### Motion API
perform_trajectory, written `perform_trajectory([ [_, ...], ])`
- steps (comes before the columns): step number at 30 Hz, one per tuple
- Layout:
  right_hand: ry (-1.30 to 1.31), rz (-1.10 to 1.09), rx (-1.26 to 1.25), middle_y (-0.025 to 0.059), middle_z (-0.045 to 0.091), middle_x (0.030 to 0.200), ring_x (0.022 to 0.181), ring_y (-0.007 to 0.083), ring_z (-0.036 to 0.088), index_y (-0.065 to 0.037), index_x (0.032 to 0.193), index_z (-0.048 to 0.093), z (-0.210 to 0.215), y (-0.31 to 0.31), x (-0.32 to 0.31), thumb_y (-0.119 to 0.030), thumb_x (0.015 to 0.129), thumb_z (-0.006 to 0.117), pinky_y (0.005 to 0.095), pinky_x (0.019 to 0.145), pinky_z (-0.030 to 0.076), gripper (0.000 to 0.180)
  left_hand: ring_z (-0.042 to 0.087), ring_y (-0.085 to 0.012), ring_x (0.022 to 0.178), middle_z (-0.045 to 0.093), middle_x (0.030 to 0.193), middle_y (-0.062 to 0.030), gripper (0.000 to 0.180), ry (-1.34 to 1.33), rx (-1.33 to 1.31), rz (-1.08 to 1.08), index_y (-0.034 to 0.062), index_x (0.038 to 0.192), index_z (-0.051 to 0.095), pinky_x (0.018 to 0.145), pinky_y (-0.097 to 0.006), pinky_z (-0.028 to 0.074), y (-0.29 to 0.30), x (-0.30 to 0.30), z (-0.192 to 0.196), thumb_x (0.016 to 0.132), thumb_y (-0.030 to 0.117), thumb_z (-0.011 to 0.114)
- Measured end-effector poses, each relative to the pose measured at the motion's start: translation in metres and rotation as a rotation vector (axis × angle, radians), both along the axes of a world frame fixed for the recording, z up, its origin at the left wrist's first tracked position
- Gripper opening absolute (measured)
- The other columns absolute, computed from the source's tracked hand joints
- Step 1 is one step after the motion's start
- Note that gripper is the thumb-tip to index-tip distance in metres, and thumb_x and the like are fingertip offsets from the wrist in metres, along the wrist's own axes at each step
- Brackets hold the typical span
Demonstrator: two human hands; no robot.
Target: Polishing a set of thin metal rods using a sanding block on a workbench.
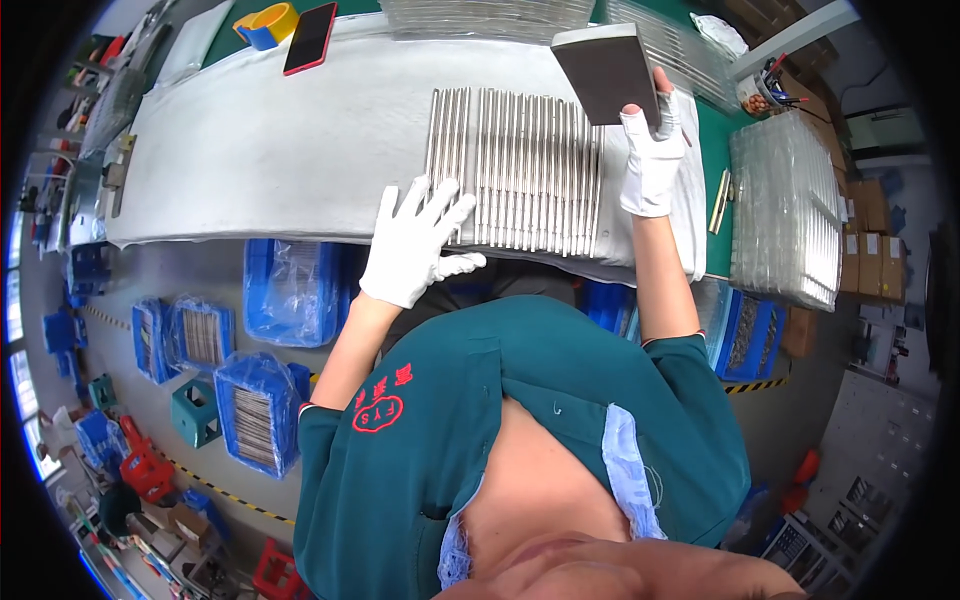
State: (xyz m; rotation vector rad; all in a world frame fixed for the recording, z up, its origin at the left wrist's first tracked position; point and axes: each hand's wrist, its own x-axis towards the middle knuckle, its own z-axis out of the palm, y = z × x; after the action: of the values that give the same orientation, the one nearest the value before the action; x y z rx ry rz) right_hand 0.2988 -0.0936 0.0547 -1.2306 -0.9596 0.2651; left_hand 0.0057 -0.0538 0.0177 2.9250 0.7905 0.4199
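- Head view, hands: left hand point(415, 245), in a white glove, lies flat with fingers spread at the near left corner of the row of metal rods point(520, 170), holding nothing; right hand point(650, 155), also gloved, pinches the lower edge of a dark flat block point(608, 72) between thumb and fingers and holds it tilted above the row's far right end.
- Head view, work: rods lie side by side, touching, on the white cloth point(270, 140) that covers the bench; a narrow gap parts a few rods on the left from the main run.
- Head view, how to do it well, as I judge it: keep your left palm low and steady against the row so the rods cannot roll toward you; bring the block down flat rather than on an edge, so it bears on many rods at once; move along the rods' length, not across them, or they will ride over each other.
- Head view, surroundings: clear ribbed trays point(785, 205) stand just to your right; a red phone point(310, 37) and a yellow tape roll point(268, 22) lie at the far left, well apart from the rods; blue bins point(255, 410) of parts sit on the floor.
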Motion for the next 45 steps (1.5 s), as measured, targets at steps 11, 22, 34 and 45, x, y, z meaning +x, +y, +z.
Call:
perform_trajectory([
  [11,0.093,-0.457,0.113,0.0094,0.052,0.135,0.119,0.0183,0.052,-0.002,0.142,0.043,-0.035,-0.014,0.054,-0.013,0.095,0.062,0.0302,0.104,0.040,0.051,0.045,-0.0367,0.130,0.051,0.140,-0.0146,0.088,0.030,-0.093,0.026,0.0044,0.136,0.051,0.109,-0.057,0.028,-0.007,-0.007,0.000,0.075,0.066,0.062],
  [22,0.174,-0.387,0.144,0.0089,0.052,0.135,0.119,0.0170,0.051,-0.002,0.141,0.043,-0.037,-0.010,0.053,-0.011,0.094,0.064,0.0289,0.103,0.039,0.053,0.046,-0.0349,0.129,0.052,0.139,-0.0127,0.083,-0.006,-0.060,-0.010,0.0096,0.136,0.053,0.107,-0.059,0.030,-0.012,-0.001,-0.005,0.076,0.067,0.060],
  [34,0.097,-0.209,-0.092,0.0091,0.055,0.133,0.119,0.0190,0.053,-0.007,0.143,0.046,-0.045,-0.008,0.044,-0.015,0.091,0.068,0.0308,0.102,0.041,0.057,0.050,-0.0334,0.121,0.059,0.128,-0.0128,0.067,-0.036,-0.030,-0.004,0.0056,0.126,0.059,0.106,-0.051,0.032,-0.007,0.005,0.007,0.079,0.052,0.067],
  [45,0.078,-0.214,-0.131,0.0086,0.056,0.132,0.118,0.0179,0.054,-0.005,0.142,0.046,-0.042,-0.007,0.042,-0.015,0.091,0.068,0.0298,0.100,0.042,0.057,0.048,-0.0331,0.129,0.055,0.138,-0.0080,0.072,0.007,-0.106,0.023,0.0144,0.139,0.049,0.111,-0.054,0.026,-0.005,0.011,0.001,0.076,0.038,0.074],
])
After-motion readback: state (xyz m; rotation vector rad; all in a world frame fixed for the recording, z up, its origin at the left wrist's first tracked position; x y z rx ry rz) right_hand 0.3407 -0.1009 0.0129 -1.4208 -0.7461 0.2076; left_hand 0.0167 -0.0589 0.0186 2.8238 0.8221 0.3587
